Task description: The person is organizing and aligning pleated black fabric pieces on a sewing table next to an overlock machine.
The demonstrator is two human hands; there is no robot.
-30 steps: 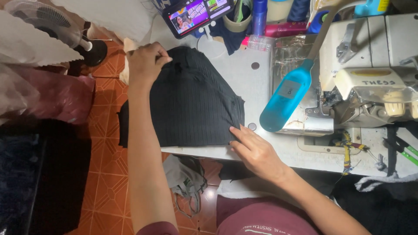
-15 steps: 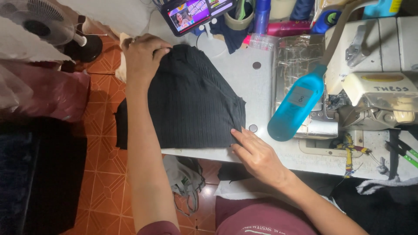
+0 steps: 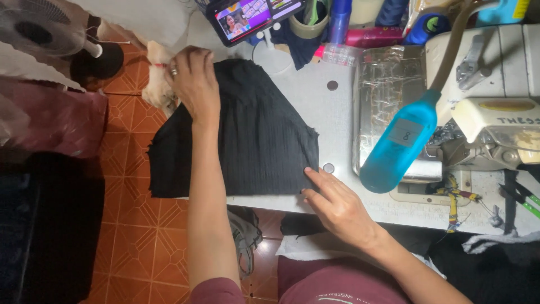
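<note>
A piece of black ribbed fabric (image 3: 259, 135) lies spread over the left part of the white sewing table (image 3: 337, 112) and hangs off its left edge. My left hand (image 3: 194, 79) rests on the fabric's far left corner, fingers curled around the cloth edge. My right hand (image 3: 337, 205) lies flat at the fabric's near right corner, fingertips pressing on the edge close to the table's front.
A blue plastic bottle (image 3: 402, 141) lies on the machine bed next to the white sewing machine (image 3: 495, 95). A phone (image 3: 253, 17) with a lit screen, a tape roll (image 3: 309, 22) and bottles stand at the back. A fan (image 3: 45, 34) stands on the orange tiled floor (image 3: 135, 242).
Both hands hold their corners of the fabric as before; the left hand has shifted slightly along the far edge. The view has moved a little to the right.
</note>
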